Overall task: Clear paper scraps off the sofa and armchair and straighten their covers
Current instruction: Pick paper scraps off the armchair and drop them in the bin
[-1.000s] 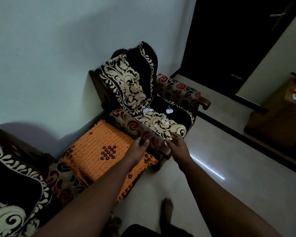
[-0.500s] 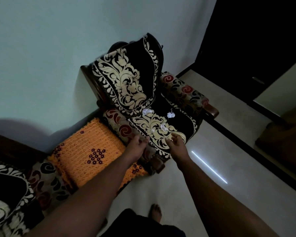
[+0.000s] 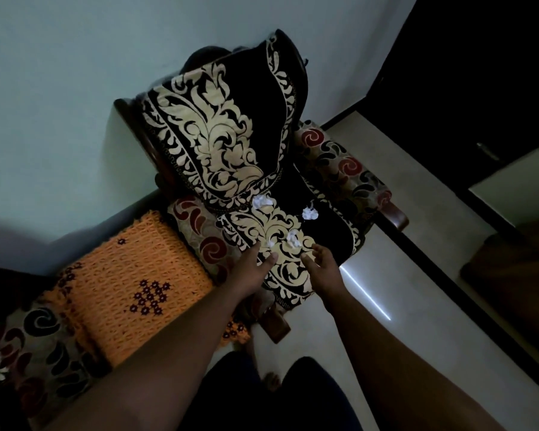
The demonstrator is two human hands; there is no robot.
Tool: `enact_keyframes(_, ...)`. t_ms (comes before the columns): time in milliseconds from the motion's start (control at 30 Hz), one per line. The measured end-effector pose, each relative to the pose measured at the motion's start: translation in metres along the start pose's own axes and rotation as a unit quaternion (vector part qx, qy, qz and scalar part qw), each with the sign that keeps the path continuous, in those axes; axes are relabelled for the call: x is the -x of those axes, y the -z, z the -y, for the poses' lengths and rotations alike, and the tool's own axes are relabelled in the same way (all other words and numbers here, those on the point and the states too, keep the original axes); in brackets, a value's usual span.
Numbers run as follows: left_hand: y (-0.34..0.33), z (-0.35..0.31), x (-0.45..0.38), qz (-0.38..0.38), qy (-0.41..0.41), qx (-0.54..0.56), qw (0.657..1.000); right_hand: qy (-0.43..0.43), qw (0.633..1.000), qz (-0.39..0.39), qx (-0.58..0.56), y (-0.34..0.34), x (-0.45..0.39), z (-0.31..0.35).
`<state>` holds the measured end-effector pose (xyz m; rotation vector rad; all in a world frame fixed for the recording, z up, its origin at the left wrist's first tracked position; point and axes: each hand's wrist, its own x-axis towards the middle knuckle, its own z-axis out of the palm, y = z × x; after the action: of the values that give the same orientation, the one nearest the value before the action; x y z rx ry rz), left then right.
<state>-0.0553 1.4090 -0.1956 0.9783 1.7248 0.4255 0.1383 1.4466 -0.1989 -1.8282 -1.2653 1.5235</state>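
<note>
Nearest, at the bottom edge, the person's dark-clothed legs and a bare foot (image 3: 271,381) stand on the pale floor (image 3: 339,346), and both bare forearms reach forward from there. The left hand (image 3: 253,269) hovers at the front of the armchair's seat, fingers straight and slightly spread, holding nothing; whether the fingertips touch the fabric cannot be told. The right hand (image 3: 322,267) is beside it, fingers loosely extended and parted, also holding nothing.

Just past the fingertips, two small white paper scraps lie on the seat: a tiny one (image 3: 270,243) near the left hand and a larger crumpled one (image 3: 294,238) near the right hand. Further back on the seat, a third crumpled scrap (image 3: 263,202) sits at the foot of the backrest, and a fourth (image 3: 310,213) lies to its right on the dark part of the fabric.

All of them rest on the black-and-cream floral cover (image 3: 280,275), which drapes over the armchair (image 3: 339,169) from its backrest down over the seat's front edge, and looks bunched at the top. To the left, an orange crocheted cloth (image 3: 131,275) covers a low surface between the armchair and the sofa (image 3: 28,353) at the left edge. Beyond stands the plain pale wall (image 3: 75,88), and a dark doorway (image 3: 479,73) lies at the upper right.
</note>
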Motion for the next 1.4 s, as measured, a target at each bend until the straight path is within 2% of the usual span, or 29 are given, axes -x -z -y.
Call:
enact_keyframes(267, -0.002, 0.007, -0.079, -0.002, 0.032, -0.011, 0.999, -0.005, 0.997, 0.035, 0.073, -0.014, -0.101, -0.015)
enact_keyframes(433, -0.022, 0.045, -0.146, -0.032, 0.023, -0.144, 0.989, -0.008, 0.985, 0.086, 0.149, -0.035, -0.185, -0.066)
enact_keyframes(500, -0.030, 0.068, -0.175, -0.039, 0.009, -0.234, 0.971, -0.007, 0.979, 0.098, 0.178, -0.045, -0.219, -0.087)
enact_keyframes(600, -0.033, 0.102, -0.210, -0.028, -0.051, -0.383, 0.922, 0.001, 0.966, 0.116, 0.233, -0.060, -0.262, -0.115)
enact_keyframes(733, -0.025, 0.132, -0.245, -0.030, -0.108, -0.471, 0.875, 0.051, 0.934, 0.113, 0.334, -0.075, -0.307, -0.146)
enact_keyframes(833, -0.022, 0.138, -0.260, -0.045, -0.112, -0.489, 0.864, 0.080, 0.902, 0.109, 0.410, -0.085, -0.334, -0.166)
enact_keyframes(1000, -0.025, 0.142, -0.263, -0.078, -0.105, -0.474, 0.871, 0.088, 0.840, 0.113, 0.524, -0.098, -0.362, -0.189)
enact_keyframes(1100, -0.025, 0.144, -0.264, -0.080, -0.109, -0.473, 0.871, 0.083, 0.833, 0.113, 0.536, -0.112, -0.366, -0.204)
enact_keyframes(1200, -0.025, 0.145, -0.265, -0.079, -0.118, -0.469, 0.871, 0.095, 0.806, 0.106, 0.575, -0.125, -0.365, -0.213)
enact_keyframes(1300, -0.025, 0.146, -0.265, -0.082, -0.121, -0.473, 0.869, 0.113, 0.801, 0.134, 0.572, -0.130, -0.360, -0.214)
enact_keyframes(1400, -0.026, 0.146, -0.265, -0.084, -0.124, -0.474, 0.868, 0.145, 0.830, 0.136, 0.522, -0.137, -0.356, -0.207)
